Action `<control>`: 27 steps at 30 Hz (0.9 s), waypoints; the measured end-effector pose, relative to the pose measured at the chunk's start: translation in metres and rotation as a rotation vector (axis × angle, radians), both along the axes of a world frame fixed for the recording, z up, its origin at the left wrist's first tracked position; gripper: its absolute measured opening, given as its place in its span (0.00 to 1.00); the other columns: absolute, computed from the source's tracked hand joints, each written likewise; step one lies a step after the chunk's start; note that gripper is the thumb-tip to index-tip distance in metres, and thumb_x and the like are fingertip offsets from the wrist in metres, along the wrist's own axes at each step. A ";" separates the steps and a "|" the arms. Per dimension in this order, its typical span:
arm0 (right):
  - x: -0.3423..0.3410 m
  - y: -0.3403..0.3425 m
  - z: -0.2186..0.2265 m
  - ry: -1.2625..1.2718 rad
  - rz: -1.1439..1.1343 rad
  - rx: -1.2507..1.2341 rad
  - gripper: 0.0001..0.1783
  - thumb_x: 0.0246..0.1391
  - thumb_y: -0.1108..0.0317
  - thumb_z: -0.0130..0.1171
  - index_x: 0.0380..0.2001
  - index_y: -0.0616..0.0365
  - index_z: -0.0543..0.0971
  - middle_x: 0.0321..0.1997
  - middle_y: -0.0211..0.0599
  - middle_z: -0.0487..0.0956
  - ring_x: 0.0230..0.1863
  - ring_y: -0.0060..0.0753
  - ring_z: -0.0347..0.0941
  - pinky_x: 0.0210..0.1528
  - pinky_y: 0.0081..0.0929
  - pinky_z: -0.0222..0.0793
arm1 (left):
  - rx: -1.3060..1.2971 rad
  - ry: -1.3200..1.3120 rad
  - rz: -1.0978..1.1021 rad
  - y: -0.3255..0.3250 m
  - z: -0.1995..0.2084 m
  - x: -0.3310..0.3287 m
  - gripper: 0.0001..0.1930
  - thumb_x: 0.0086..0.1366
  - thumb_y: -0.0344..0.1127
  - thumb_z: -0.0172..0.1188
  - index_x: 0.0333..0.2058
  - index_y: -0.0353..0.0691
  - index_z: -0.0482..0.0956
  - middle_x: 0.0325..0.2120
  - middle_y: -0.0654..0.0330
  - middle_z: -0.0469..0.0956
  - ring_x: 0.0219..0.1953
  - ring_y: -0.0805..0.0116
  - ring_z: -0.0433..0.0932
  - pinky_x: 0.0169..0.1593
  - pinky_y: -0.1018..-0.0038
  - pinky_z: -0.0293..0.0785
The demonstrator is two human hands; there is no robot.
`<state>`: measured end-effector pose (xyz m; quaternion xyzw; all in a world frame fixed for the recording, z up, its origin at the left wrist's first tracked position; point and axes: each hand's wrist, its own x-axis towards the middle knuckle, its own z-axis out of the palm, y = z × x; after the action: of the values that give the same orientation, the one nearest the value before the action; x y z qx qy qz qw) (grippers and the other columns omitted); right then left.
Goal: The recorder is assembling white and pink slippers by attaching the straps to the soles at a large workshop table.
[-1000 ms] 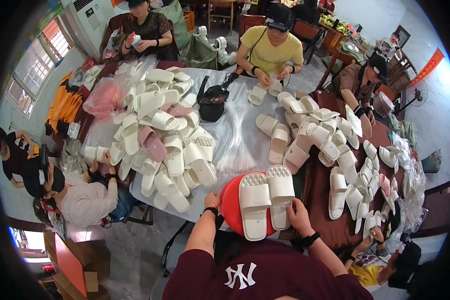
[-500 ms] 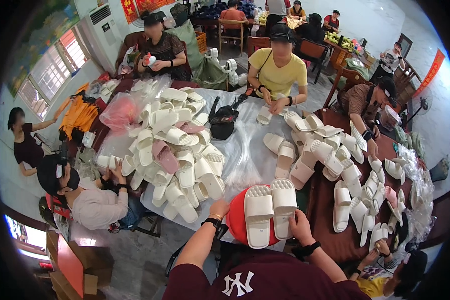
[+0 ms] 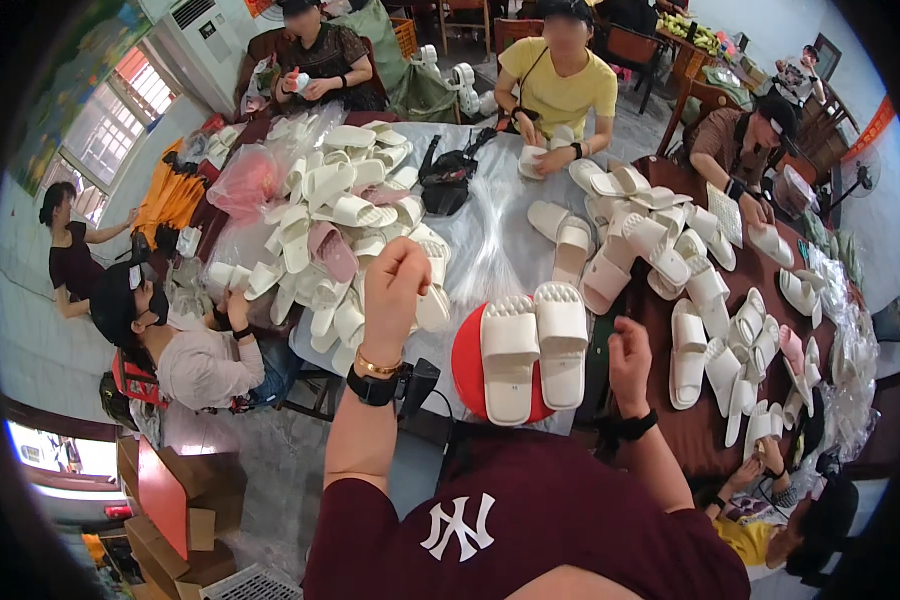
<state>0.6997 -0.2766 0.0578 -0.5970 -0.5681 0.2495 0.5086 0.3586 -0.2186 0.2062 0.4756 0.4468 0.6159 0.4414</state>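
Pair of white slippers (image 3: 533, 348) is lying side by side, soles up, on a red round stool (image 3: 467, 365), right in front of the person. Left hand (image 3: 395, 280) is hanging raised to the left of the stool, fingers curled in, well apart from the pair; possibly pinching something thin, cannot tell. Right hand (image 3: 629, 352) is sitting just right of the stool, loosely clenched, near the right slipper's edge but seemingly not grasping it. Beyond the stool, the table (image 3: 500, 215) is carrying a heap of white slippers (image 3: 340, 225), with co-workers sitting around it.
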 end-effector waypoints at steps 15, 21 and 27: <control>-0.043 -0.055 0.055 -0.503 0.660 -0.290 0.10 0.54 0.64 0.54 0.25 0.59 0.77 0.21 0.43 0.77 0.27 0.50 0.75 0.31 0.39 0.71 | -0.219 0.586 -0.672 -0.065 -0.077 0.052 0.08 0.61 0.33 0.53 0.27 0.34 0.74 0.18 0.63 0.72 0.21 0.77 0.68 0.27 0.75 0.66; -0.040 -0.052 0.031 -0.400 0.637 -0.738 0.16 0.54 0.63 0.50 0.23 0.64 0.79 0.21 0.44 0.80 0.20 0.43 0.77 0.28 0.37 0.74 | -0.306 0.488 -0.486 -0.053 -0.140 0.038 0.09 0.65 0.35 0.54 0.32 0.34 0.75 0.25 0.65 0.76 0.27 0.79 0.72 0.33 0.79 0.70; -0.050 -0.041 0.026 -0.095 0.607 -0.943 0.18 0.52 0.67 0.45 0.22 0.70 0.79 0.17 0.43 0.79 0.16 0.31 0.75 0.21 0.27 0.72 | -0.251 0.555 -0.263 -0.034 -0.162 0.032 0.11 0.64 0.35 0.57 0.38 0.32 0.76 0.30 0.61 0.79 0.32 0.76 0.76 0.38 0.77 0.72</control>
<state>0.6496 -0.3178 0.0835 -0.5800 -0.5636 0.5844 0.0662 0.3908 -0.2524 0.0439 0.6209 0.5572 0.3407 0.4335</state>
